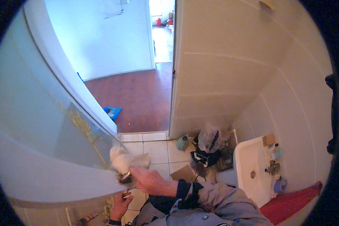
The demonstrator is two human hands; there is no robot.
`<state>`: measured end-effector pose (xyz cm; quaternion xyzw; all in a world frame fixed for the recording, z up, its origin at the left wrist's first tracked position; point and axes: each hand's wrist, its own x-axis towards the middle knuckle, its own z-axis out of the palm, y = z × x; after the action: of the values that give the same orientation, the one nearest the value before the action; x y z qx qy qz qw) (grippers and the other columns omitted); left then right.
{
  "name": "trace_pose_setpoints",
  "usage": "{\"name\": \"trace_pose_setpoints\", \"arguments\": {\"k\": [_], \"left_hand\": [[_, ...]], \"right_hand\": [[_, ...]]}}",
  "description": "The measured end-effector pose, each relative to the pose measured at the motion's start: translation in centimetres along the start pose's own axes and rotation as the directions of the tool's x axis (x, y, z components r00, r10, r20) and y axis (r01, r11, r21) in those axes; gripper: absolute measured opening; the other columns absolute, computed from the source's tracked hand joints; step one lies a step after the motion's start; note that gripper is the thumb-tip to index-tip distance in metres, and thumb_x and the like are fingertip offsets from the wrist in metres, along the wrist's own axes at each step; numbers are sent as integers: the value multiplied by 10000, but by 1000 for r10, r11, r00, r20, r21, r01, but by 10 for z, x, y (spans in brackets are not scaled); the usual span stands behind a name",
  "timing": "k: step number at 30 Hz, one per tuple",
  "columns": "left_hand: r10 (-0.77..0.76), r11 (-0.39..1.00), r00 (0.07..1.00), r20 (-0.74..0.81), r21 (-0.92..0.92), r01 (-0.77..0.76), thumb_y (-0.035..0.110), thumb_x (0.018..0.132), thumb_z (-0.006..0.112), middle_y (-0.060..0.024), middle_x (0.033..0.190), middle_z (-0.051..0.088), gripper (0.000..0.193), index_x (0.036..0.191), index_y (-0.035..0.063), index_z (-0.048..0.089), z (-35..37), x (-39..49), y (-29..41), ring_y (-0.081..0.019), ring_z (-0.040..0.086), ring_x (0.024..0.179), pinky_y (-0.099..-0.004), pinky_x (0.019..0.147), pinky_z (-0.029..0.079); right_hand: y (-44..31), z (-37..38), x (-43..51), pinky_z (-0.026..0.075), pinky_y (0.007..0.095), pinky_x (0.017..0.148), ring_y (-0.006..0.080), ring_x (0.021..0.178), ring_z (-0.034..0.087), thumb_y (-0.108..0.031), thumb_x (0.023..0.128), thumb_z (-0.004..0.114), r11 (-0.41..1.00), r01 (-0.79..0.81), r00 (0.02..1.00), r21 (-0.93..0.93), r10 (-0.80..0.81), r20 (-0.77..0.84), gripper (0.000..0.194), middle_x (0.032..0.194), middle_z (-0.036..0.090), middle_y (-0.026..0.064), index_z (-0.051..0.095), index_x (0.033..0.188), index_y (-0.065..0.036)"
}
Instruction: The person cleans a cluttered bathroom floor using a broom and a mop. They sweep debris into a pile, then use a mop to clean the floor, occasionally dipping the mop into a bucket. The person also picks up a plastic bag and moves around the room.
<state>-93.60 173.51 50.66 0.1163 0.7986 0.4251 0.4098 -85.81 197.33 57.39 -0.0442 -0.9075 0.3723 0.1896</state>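
My right hand (151, 180) reaches across to a metal door handle (126, 177), its fingers at the handle's end. Against those fingers and the door's edge is a crumpled white cloth (125, 161); blur hides whether I grip the cloth, the handle or both. Lower down, my left hand (121, 204) is beside the bottom edge of the door, fingers bent and apart, with nothing visible in it. The pale door (59, 166) fills the left side and bears a yellowish plant-like decoration (84, 127).
A white washbasin (250, 161) with items along its back stands at right, above a red cloth (291, 203). Bags (210, 141) and a greenish pot (183, 143) sit on the tiles (155, 149). Past the threshold, a blue packet (113, 112) lies on the reddish floor (135, 99).
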Motion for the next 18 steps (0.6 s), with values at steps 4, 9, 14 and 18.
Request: {"name": "trace_pose_setpoints", "arguments": {"k": [4,9,14,18], "left_hand": [[169,971,959,-226,-131,-202,187,857,764,-160,1305,576,566,1307,-39,505,25,6,-36,-261,566,1177,-381,992,479],[28,968,808,-588,-185,-168,182,857,750,-132,1237,592,482,1238,-20,534,7,21,-125,-236,563,1076,-368,931,466],[-15,886,728,-685,-347,-308,250,942,629,-104,1211,598,386,1220,-6,547,-24,30,-237,-220,568,1054,-357,900,479],[-74,850,823,-563,-467,-243,367,1014,500,-114,1276,587,452,1298,16,531,-55,20,-259,-232,575,1117,-374,913,497]], "right_hand": [[-6,36,-25,518,493,657,396,816,635,-91,828,594,965,115,982,236,-146,117,542,986,632,195,459,1345,-1],[52,14,-33,525,462,822,405,1035,609,-157,894,588,960,47,763,276,-213,611,582,1201,598,209,397,1436,-62],[139,-48,-72,526,472,787,389,961,650,-212,915,580,954,-154,780,258,-43,625,447,1085,667,181,509,1335,-76],[198,-50,-84,529,479,769,398,904,661,-231,907,588,968,-203,760,148,61,647,408,968,692,178,546,1286,-86]]}}
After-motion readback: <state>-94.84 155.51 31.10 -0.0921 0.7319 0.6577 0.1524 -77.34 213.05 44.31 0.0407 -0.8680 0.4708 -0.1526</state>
